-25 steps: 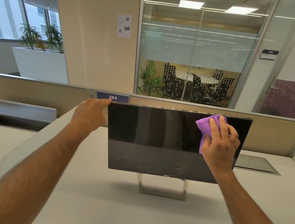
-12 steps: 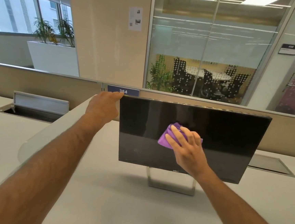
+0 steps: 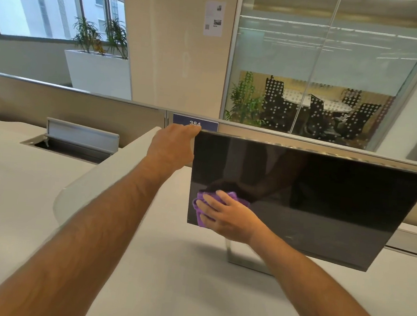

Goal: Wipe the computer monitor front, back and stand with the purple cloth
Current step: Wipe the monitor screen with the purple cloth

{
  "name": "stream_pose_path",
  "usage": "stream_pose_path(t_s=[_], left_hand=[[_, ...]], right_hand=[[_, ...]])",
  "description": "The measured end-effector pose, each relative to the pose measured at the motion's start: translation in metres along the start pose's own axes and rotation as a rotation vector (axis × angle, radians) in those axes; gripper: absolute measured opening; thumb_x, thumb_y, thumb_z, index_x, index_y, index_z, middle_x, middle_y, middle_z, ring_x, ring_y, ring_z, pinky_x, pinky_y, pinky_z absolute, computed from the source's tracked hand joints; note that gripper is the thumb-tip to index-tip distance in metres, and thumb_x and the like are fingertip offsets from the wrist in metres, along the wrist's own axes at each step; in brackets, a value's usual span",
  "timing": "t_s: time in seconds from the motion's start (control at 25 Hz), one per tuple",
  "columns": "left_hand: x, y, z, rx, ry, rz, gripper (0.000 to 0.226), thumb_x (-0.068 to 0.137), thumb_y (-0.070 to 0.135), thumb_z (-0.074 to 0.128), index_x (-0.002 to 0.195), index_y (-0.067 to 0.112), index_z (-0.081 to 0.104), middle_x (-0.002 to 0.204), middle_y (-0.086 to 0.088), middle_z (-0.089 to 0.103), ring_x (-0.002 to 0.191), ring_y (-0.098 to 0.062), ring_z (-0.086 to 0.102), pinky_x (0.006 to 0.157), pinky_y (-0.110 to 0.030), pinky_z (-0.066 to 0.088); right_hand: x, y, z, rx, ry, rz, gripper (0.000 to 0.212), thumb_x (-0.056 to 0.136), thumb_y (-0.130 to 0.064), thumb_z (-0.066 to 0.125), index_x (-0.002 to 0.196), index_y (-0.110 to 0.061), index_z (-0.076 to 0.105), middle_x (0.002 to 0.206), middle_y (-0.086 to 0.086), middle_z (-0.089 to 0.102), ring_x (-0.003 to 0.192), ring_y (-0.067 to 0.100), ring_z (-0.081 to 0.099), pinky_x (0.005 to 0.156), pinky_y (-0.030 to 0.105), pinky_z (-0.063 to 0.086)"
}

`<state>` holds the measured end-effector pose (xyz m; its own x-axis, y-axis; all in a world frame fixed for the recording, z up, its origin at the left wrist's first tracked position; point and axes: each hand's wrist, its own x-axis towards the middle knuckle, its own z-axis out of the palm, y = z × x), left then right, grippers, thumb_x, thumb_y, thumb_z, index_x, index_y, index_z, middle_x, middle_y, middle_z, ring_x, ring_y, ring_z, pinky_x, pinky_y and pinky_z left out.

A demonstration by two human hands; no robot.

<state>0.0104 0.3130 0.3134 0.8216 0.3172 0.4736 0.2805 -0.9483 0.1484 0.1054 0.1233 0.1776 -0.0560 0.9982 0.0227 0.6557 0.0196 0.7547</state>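
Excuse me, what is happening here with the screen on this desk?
A person is cleaning a black flat computer monitor that stands on a white desk. The left hand grips the monitor's upper left corner to steady it. The right hand presses a purple cloth flat against the lower left corner of the dark screen. The silver metal stand shows below the screen, partly hidden behind the right forearm. The back of the monitor is not visible from here.

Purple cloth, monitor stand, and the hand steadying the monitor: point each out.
purple cloth (image 3: pixel 199 205), head view, exposed fold left of the fingers.
monitor stand (image 3: pixel 234 254), head view, left metal upright under the screen.
left hand (image 3: pixel 172 145), head view, back of the hand.
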Motion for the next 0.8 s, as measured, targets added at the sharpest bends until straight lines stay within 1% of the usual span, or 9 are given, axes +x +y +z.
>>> stream_pose_path(t_s=[0.08,0.2,0.24,0.4,0.44,0.56,0.6,0.72,0.8], left_hand=[[0.0,0.0,0.001,-0.001,0.004,0.006,0.065,0.088,0.011,0.064,0.147,0.022,0.041,0.141,-0.005,0.055,0.123,-0.032,0.057,0.102,-0.044,0.048],[0.002,0.001,0.001,-0.004,-0.006,0.0,0.064,0.088,0.01,0.064,0.147,0.022,0.042,0.142,-0.006,0.054,0.124,-0.033,0.055,0.102,-0.044,0.048],[0.002,0.001,0.001,-0.006,-0.008,-0.005,0.064,0.088,0.011,0.064,0.147,0.023,0.042,0.142,-0.006,0.054,0.124,-0.033,0.055,0.102,-0.044,0.048],[0.0,-0.001,0.003,0.0,-0.002,0.004,0.064,0.089,0.013,0.066,0.147,0.023,0.041,0.141,-0.005,0.055,0.123,-0.032,0.056,0.103,-0.045,0.047],[0.001,-0.001,0.003,-0.006,0.002,0.006,0.064,0.089,0.013,0.065,0.147,0.023,0.041,0.141,-0.004,0.055,0.123,-0.032,0.057,0.103,-0.045,0.047],[0.003,-0.001,0.005,-0.013,0.006,0.007,0.063,0.089,0.013,0.064,0.147,0.023,0.041,0.142,-0.004,0.054,0.123,-0.032,0.057,0.102,-0.045,0.048],[0.003,-0.001,0.005,-0.009,0.003,0.007,0.063,0.089,0.013,0.064,0.147,0.023,0.041,0.142,-0.004,0.054,0.124,-0.032,0.056,0.102,-0.045,0.048],[0.003,-0.003,0.006,0.0,-0.009,0.005,0.064,0.09,0.017,0.065,0.148,0.024,0.04,0.144,-0.004,0.053,0.126,-0.032,0.055,0.104,-0.046,0.046],[0.003,-0.004,0.007,0.012,-0.009,0.004,0.064,0.09,0.019,0.065,0.148,0.024,0.04,0.143,-0.004,0.053,0.126,-0.032,0.055,0.104,-0.046,0.046]], right_hand=[[0.008,0.006,-0.008,0.002,0.024,0.046,0.071,0.075,-0.022,0.083,0.137,-0.017,0.049,0.15,0.012,0.043,0.135,0.037,0.04,0.105,0.053,0.041],[0.02,0.013,-0.016,0.133,0.125,0.313,0.067,0.077,-0.023,0.081,0.136,-0.015,0.05,0.15,0.013,0.043,0.134,0.038,0.041,0.105,0.055,0.041],[0.023,0.01,-0.014,0.127,0.13,0.313,0.066,0.078,-0.023,0.08,0.136,-0.015,0.05,0.15,0.013,0.043,0.135,0.038,0.041,0.105,0.055,0.041],[0.022,-0.013,-0.004,-0.005,-0.032,-0.016,0.068,0.079,-0.021,0.08,0.137,-0.015,0.047,0.151,0.013,0.04,0.136,0.039,0.037,0.105,0.056,0.038],[0.024,-0.01,-0.007,-0.009,-0.019,0.013,0.068,0.078,-0.021,0.081,0.137,-0.015,0.047,0.151,0.013,0.04,0.135,0.038,0.038,0.104,0.056,0.039],[0.035,0.0,-0.019,0.124,0.061,0.294,0.068,0.076,-0.022,0.082,0.135,-0.014,0.049,0.15,0.013,0.042,0.134,0.038,0.041,0.103,0.055,0.042],[0.038,-0.001,-0.019,0.128,0.068,0.317,0.067,0.077,-0.023,0.081,0.136,-0.014,0.049,0.15,0.013,0.041,0.134,0.039,0.041,0.103,0.056,0.041],[0.038,-0.019,-0.005,0.04,-0.028,0.062,0.066,0.08,-0.022,0.079,0.138,-0.016,0.047,0.152,0.013,0.039,0.136,0.039,0.036,0.104,0.056,0.039],[0.034,-0.021,-0.006,-0.002,-0.066,0.013,0.067,0.08,-0.023,0.08,0.138,-0.017,0.048,0.151,0.011,0.04,0.135,0.037,0.038,0.104,0.055,0.04]])
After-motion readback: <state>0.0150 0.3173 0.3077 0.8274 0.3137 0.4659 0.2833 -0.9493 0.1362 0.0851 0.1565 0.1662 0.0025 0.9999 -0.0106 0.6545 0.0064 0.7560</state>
